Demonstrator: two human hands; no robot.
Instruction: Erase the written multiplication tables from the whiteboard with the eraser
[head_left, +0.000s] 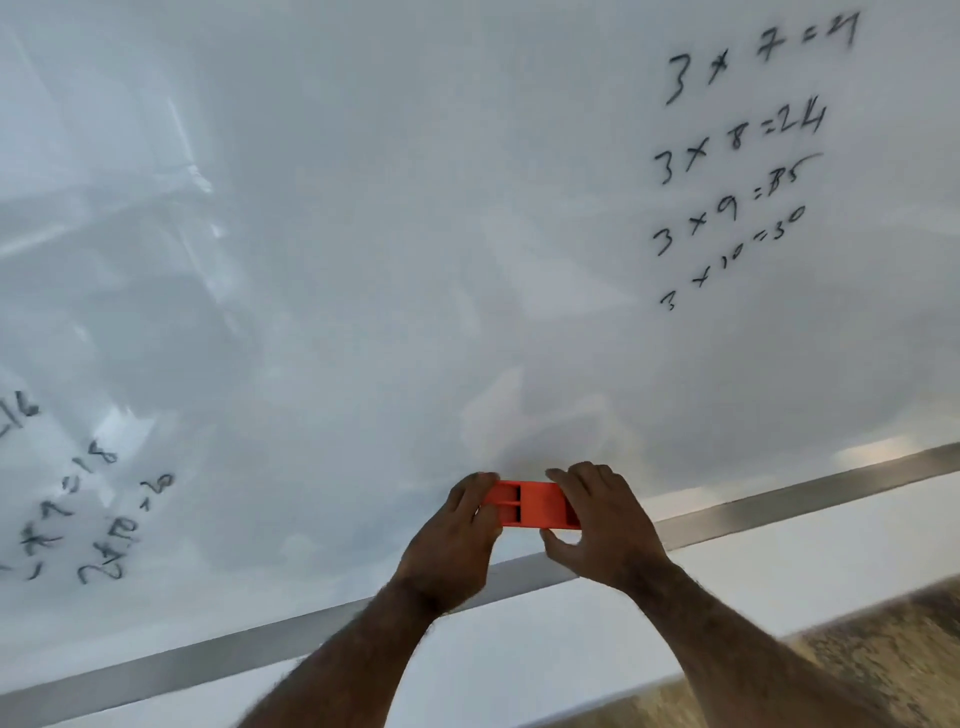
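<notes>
An orange eraser (530, 503) lies flat against the lower part of the whiteboard (389, 234), just above its metal bottom edge. My left hand (452, 540) grips the eraser's left end and my right hand (602, 525) grips its right end. Black handwritten three-times lines (737, 161) fill the board's upper right. Part of a two-times table (83, 509) shows at the lower left, cut off by the frame's edge. The board's middle bears no writing.
A brushed metal frame strip (779, 504) runs diagonally along the board's bottom. Below it is a white wall band (545, 670), and speckled brown flooring (883, 654) shows at the lower right.
</notes>
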